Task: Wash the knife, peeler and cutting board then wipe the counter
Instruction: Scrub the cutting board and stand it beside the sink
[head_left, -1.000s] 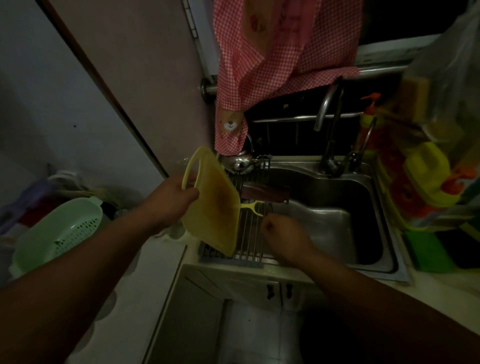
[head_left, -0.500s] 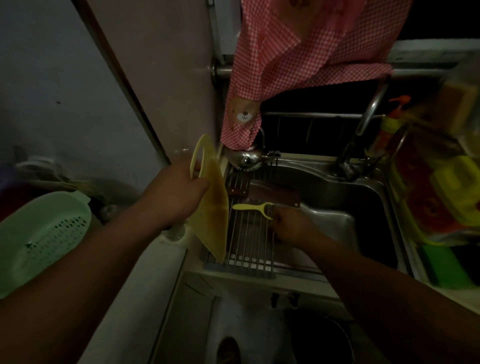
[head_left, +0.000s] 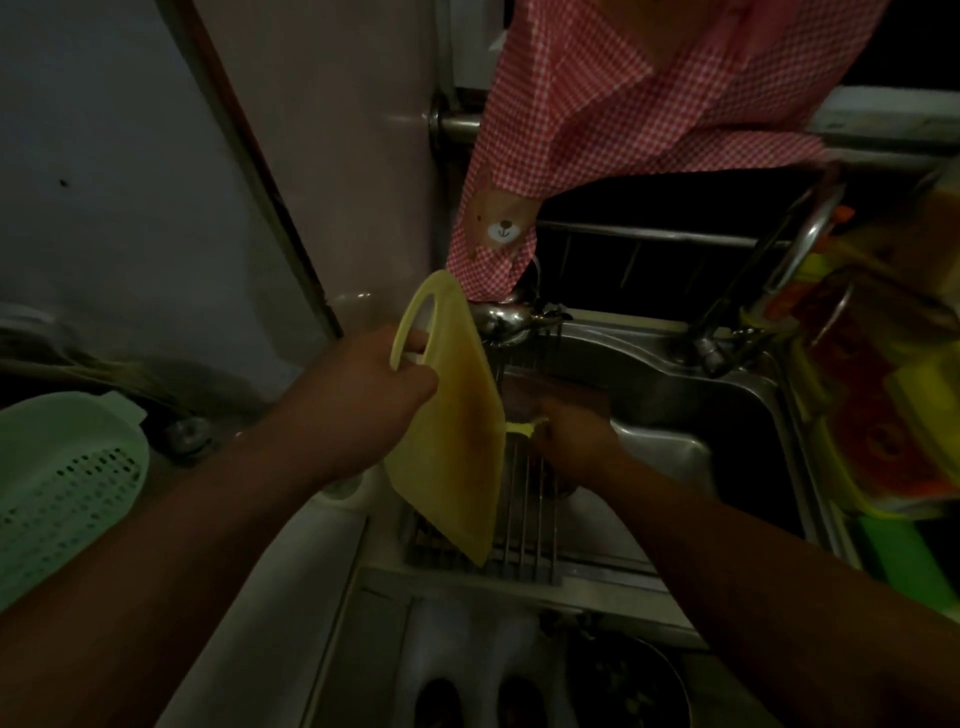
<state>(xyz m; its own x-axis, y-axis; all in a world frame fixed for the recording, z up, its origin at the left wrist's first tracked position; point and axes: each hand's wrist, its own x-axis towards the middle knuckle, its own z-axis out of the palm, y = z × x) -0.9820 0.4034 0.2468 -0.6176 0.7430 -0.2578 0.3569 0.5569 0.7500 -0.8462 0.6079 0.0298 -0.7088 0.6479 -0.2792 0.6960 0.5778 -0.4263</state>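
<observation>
Over the left end of the sink (head_left: 727, 384), the yellow cutting board (head_left: 457, 447) stands nearly on edge, tilted, its handle loop uppermost and its lower corner down at the metal rack (head_left: 524, 525) that spans that end of the basin; whether the corner touches the bars cannot be told. The left hand (head_left: 363, 395) grips the board at the handle, with the fingers curled through the slot and the thumb against the near face. Just beside the board's right edge a short yellow piece of the peeler (head_left: 519, 427) shows, and the right hand (head_left: 571, 441) holds it over the rack with its fingers closed on it; the rest of the peeler is hidden by the hand and the board. Behind that hand a dark reddish-brown object (head_left: 566, 392) lies across the rack, too dim to identify. Further out, the faucet (head_left: 795, 249) rises at the sink's back edge. A red checked cloth (head_left: 623, 104) with a bear patch hangs from above, its lowest tip near the board's handle and over a shiny metal vessel (head_left: 498, 319) at the sink's back left corner. On the pale counter (head_left: 291, 571) to the left of the sink sits a light green colander (head_left: 62, 483), well apart from the board. Along the sink's right edge stand blurred yellow and orange bottles and packages (head_left: 883, 395).
</observation>
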